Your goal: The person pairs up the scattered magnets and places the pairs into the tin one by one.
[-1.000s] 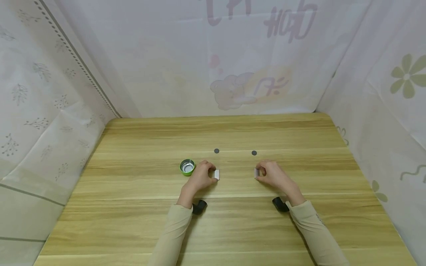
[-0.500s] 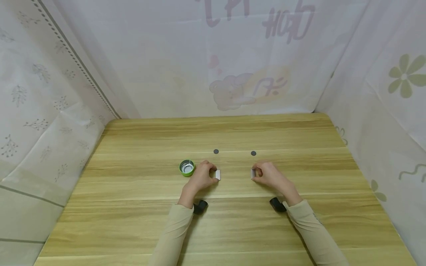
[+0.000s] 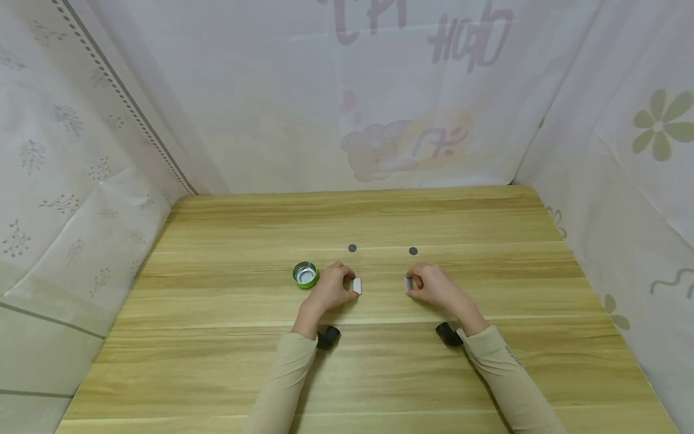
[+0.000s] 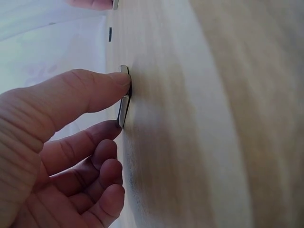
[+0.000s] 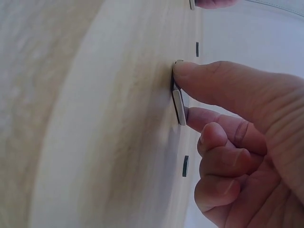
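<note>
My left hand (image 3: pixel 328 286) pinches a small, thin, whitish rectangular plate (image 3: pixel 357 286) between thumb and index finger. In the left wrist view the plate (image 4: pixel 124 107) has a silvery edge and stands close to the wood. Facing it across a gap, my right hand (image 3: pixel 435 286) pinches a matching plate (image 3: pixel 408 285) by its ends. The right wrist view gives this plate (image 5: pixel 178 104) a shiny edge with dark sides, and the other fingers curl below it. Farther back lie two small dark discs, one on the left (image 3: pixel 352 248) and one on the right (image 3: pixel 413 251).
A green-rimmed metal cup (image 3: pixel 305 275) stands just left of my left hand. Black wrist mounts (image 3: pixel 328 338) sit by both sleeves. Patterned cloth (image 3: pixel 260 120) hangs behind and at the sides of the wooden table (image 3: pixel 379 386).
My right hand has slid left with its plate, and my left hand has moved slightly right with the other. The gap between the plates is narrower. Cup and discs stay in place.
</note>
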Demonstrator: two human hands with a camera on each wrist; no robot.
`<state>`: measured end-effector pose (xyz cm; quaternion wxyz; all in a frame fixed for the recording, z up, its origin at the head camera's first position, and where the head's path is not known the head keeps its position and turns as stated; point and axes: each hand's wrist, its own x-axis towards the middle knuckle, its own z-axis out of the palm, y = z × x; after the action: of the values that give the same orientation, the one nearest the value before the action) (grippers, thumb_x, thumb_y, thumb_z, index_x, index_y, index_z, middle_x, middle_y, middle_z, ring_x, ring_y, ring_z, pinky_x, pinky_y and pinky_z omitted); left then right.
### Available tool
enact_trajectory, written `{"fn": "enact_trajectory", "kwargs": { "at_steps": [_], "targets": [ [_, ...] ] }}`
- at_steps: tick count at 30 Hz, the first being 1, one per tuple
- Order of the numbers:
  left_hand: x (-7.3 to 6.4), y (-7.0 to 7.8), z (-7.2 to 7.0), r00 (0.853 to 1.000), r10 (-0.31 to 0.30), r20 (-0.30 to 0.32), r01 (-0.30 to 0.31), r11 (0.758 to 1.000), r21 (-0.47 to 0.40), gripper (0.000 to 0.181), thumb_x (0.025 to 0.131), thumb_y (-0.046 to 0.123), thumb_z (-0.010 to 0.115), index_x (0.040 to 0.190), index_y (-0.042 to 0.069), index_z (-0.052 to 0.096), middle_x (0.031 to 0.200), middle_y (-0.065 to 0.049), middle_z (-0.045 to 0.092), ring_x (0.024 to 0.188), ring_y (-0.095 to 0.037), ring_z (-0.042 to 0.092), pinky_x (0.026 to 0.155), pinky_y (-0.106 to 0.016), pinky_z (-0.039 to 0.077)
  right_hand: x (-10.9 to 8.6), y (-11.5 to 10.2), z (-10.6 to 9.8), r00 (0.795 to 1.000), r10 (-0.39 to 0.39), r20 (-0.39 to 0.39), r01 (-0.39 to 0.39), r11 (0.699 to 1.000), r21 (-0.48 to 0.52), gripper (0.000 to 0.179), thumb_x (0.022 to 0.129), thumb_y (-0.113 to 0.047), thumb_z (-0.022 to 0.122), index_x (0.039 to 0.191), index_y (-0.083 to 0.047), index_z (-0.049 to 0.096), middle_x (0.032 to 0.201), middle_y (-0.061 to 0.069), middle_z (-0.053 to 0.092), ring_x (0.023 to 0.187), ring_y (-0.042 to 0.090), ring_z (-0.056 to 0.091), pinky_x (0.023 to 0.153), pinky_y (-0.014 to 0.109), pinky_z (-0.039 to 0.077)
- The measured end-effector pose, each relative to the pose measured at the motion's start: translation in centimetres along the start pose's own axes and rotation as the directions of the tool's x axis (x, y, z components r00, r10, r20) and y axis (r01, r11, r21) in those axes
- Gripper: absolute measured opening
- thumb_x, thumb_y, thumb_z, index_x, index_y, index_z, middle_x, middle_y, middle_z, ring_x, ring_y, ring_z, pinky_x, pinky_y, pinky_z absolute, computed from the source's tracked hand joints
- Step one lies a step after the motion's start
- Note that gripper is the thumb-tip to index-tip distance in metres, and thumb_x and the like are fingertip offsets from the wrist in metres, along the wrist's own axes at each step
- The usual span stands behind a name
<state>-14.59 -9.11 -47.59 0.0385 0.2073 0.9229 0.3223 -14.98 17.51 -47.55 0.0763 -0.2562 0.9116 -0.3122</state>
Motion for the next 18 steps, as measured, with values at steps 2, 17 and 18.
{"fn": "enact_trajectory", "kwargs": {
  "at_steps": [2, 17, 18],
  "targets": [
    [0.04, 0.04, 0.01, 1.0, -0.001, 0.0, 0.001, 1.0, -0.002, 0.03, 0.068, 0.008, 0.081, 0.093, -0.003, 0.067, 0.088, -0.009, 0.056, 0.08, -0.02, 0.051, 0.073, -0.032, 0.046, 0.03, 0.0, 0.03, 1.0, -0.004, 0.002, 0.004, 1.0, 0.002, 0.023, 0.076, -0.005, 0.075, 0.094, 0.003, 0.064, 0.06, -0.004, 0.037, 0.058, 0.007, 0.036, 0.057, 0.023, 0.034],
    [0.39, 0.24, 0.13, 1.0, -0.01, 0.015, 0.01, 0.999, 0.031, 0.034, 0.067, 0.011, 0.082, 0.094, -0.003, 0.068, 0.089, -0.009, 0.058, 0.083, -0.021, 0.055, 0.077, -0.034, 0.049, 0.37, -0.16, 0.1, 1.0, -0.005, 0.013, 0.005, 1.0, -0.021, 0.029, 0.074, -0.004, 0.076, 0.099, 0.006, 0.064, 0.062, -0.002, 0.042, 0.061, 0.009, 0.039, 0.059, 0.023, 0.038],
    [0.42, 0.26, 0.15, 1.0, -0.012, 0.014, 0.012, 0.999, 0.033, 0.034, 0.067, 0.011, 0.083, 0.094, -0.003, 0.068, 0.089, -0.009, 0.058, 0.083, -0.022, 0.056, 0.078, -0.034, 0.049, 0.39, -0.16, 0.12, 1.0, -0.008, 0.011, 0.008, 1.0, -0.023, 0.029, 0.074, -0.004, 0.077, 0.098, 0.006, 0.064, 0.063, -0.001, 0.043, 0.061, 0.009, 0.04, 0.059, 0.023, 0.038]
  ]
}}
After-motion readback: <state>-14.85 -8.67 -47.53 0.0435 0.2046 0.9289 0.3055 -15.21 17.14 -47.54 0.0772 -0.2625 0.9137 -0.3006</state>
